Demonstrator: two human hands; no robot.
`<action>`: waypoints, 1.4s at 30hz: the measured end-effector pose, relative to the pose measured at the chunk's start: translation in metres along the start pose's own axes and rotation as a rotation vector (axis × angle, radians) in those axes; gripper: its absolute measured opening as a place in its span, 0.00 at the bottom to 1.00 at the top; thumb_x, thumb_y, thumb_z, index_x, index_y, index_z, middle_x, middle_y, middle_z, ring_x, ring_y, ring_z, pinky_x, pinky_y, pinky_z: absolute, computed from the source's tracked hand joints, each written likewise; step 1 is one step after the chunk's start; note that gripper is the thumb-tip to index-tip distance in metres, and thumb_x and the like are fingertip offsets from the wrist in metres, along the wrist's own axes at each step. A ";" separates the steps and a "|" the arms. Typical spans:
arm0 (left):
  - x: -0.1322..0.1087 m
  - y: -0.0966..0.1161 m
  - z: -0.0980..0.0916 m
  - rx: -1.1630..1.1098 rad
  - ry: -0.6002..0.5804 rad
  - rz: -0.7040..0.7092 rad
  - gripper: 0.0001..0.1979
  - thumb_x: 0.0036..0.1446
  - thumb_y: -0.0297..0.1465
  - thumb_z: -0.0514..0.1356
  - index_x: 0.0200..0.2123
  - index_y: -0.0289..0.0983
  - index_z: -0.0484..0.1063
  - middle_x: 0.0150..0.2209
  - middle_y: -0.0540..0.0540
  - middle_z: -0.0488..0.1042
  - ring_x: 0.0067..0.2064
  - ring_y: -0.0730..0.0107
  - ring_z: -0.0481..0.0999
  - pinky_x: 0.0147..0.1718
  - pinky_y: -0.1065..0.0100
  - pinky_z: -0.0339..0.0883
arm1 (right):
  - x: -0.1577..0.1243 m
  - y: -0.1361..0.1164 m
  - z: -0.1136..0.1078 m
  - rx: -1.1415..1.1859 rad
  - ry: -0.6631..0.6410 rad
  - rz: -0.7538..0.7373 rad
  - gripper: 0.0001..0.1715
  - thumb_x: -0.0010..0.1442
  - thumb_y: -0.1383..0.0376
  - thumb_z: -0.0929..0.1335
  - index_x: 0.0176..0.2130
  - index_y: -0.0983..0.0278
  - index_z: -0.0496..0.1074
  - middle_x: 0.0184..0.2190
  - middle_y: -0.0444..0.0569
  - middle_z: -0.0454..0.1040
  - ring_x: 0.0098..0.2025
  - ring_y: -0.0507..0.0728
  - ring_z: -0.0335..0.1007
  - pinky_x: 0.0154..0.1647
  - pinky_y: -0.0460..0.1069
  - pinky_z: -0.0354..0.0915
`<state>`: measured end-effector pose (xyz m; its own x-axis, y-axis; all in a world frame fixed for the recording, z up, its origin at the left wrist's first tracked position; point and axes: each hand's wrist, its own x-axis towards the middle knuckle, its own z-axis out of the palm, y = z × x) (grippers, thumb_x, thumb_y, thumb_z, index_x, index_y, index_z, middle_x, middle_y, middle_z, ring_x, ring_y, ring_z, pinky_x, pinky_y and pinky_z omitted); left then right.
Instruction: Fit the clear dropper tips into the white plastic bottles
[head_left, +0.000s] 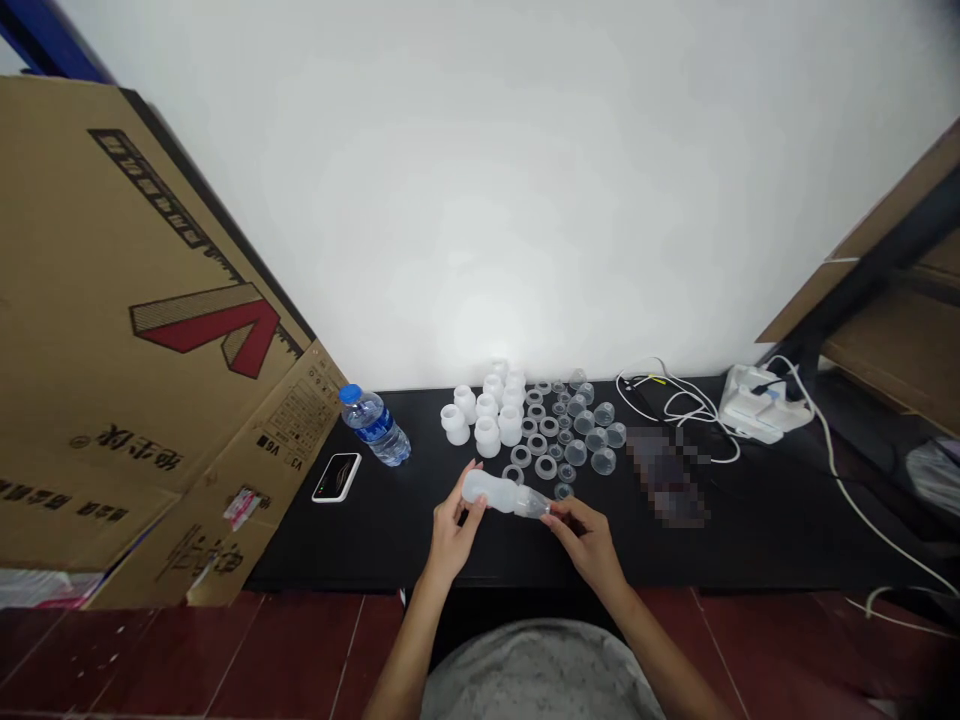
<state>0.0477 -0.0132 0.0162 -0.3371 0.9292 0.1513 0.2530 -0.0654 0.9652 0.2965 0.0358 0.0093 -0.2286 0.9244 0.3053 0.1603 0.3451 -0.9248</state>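
Beyond the right hand [589, 545], clear cups [596, 440], rings [545, 467], cables [675, 395]

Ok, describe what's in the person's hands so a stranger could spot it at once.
On the black table, find the cluster of white and clear parts. In front, the left hand and right hand hold a frosted bottle-shaped piece, the only one lifted up, narrow end rightward.

Seen from across the room, the person's chest sits at six o'clock as a rounded swell of pale grey shirt [540, 670], a soft, heathered knit with a fine speckle. Two slim, bare forearms [409, 640] rise from seven and five o'clock, tapering at the wrists into a narrow left hand [457, 530] and right hand [589, 540] with long, thin fingers [570, 515].
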 end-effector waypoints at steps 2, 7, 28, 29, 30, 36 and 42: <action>0.000 -0.002 0.000 -0.039 -0.043 0.014 0.36 0.70 0.50 0.61 0.74 0.39 0.65 0.67 0.36 0.76 0.56 0.54 0.84 0.57 0.58 0.78 | 0.000 0.000 0.001 0.012 0.006 0.001 0.19 0.66 0.50 0.76 0.34 0.62 0.82 0.26 0.45 0.73 0.27 0.54 0.66 0.29 0.48 0.62; -0.005 0.005 0.002 0.074 -0.079 0.080 0.29 0.68 0.45 0.65 0.68 0.41 0.72 0.61 0.39 0.81 0.57 0.53 0.83 0.57 0.57 0.77 | 0.009 0.000 0.002 0.135 0.094 0.072 0.20 0.66 0.48 0.75 0.42 0.62 0.84 0.28 0.46 0.77 0.29 0.56 0.71 0.30 0.48 0.68; -0.005 0.001 0.017 0.564 0.012 0.176 0.20 0.68 0.39 0.64 0.59 0.40 0.72 0.54 0.38 0.78 0.58 0.44 0.76 0.60 0.44 0.65 | -0.002 -0.006 0.006 -0.016 0.210 0.003 0.17 0.76 0.53 0.66 0.49 0.61 0.78 0.40 0.51 0.80 0.37 0.58 0.77 0.37 0.49 0.72; -0.004 -0.001 0.018 0.573 0.050 0.180 0.21 0.68 0.39 0.63 0.61 0.40 0.70 0.56 0.37 0.77 0.60 0.43 0.75 0.61 0.43 0.65 | -0.001 -0.004 0.006 -0.027 0.238 0.009 0.17 0.76 0.53 0.66 0.48 0.61 0.77 0.40 0.51 0.80 0.37 0.58 0.77 0.37 0.49 0.71; -0.004 -0.002 0.018 0.584 0.085 0.184 0.21 0.68 0.39 0.63 0.62 0.40 0.70 0.57 0.36 0.77 0.61 0.43 0.75 0.61 0.43 0.65 | 0.000 -0.003 0.006 -0.049 0.258 0.008 0.17 0.76 0.53 0.66 0.47 0.61 0.77 0.38 0.51 0.79 0.37 0.58 0.76 0.37 0.49 0.71; -0.001 -0.012 0.019 0.624 0.197 0.166 0.20 0.69 0.40 0.62 0.59 0.39 0.72 0.63 0.33 0.74 0.66 0.40 0.72 0.62 0.40 0.64 | 0.004 -0.001 0.009 -0.213 0.278 -0.075 0.17 0.73 0.52 0.69 0.40 0.61 0.78 0.29 0.45 0.73 0.28 0.55 0.69 0.32 0.49 0.66; 0.009 -0.011 0.021 0.439 0.237 0.044 0.43 0.61 0.50 0.69 0.71 0.39 0.57 0.65 0.30 0.72 0.67 0.41 0.73 0.67 0.38 0.61 | 0.007 0.000 0.011 -0.234 0.231 -0.086 0.16 0.73 0.53 0.69 0.37 0.61 0.77 0.27 0.44 0.73 0.27 0.55 0.68 0.30 0.49 0.64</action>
<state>0.0611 0.0033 0.0025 -0.5013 0.8174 0.2838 0.6127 0.1037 0.7835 0.2843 0.0403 0.0087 -0.0317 0.8933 0.4483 0.3719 0.4268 -0.8243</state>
